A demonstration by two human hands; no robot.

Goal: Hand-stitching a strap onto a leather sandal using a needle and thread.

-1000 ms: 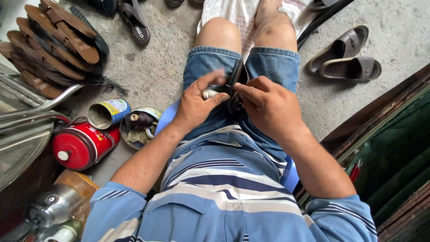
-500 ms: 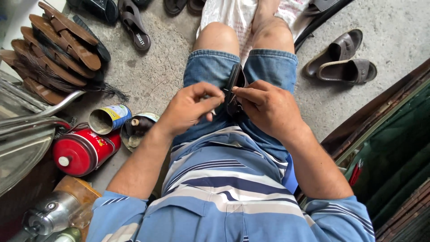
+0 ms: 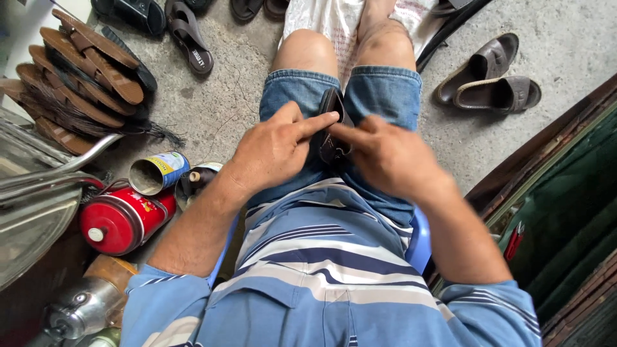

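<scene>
Both hands meet at frame centre over the lap. The left hand [image 3: 273,151] has its index finger stretched out, the tip pressing on the upper edge of a dark brown sandal [image 3: 332,125]; the other fingers are curled in, so it touches rather than clasps. The right hand [image 3: 385,157] pinches the sandal's lower part between thumb and fingers, slightly blurred. The sandal stands on edge between the 2 thighs, against the denim shorts [image 3: 385,90].

Left of the forearm, lower left: 1 open tin can [image 3: 157,172] lying on its side, touching 1 red canister [image 3: 122,218]. Upper left: a stack of brown soles [image 3: 83,71]. Upper right: 1 pair of grey-brown sandals [image 3: 488,80] on the concrete floor [image 3: 565,38].
</scene>
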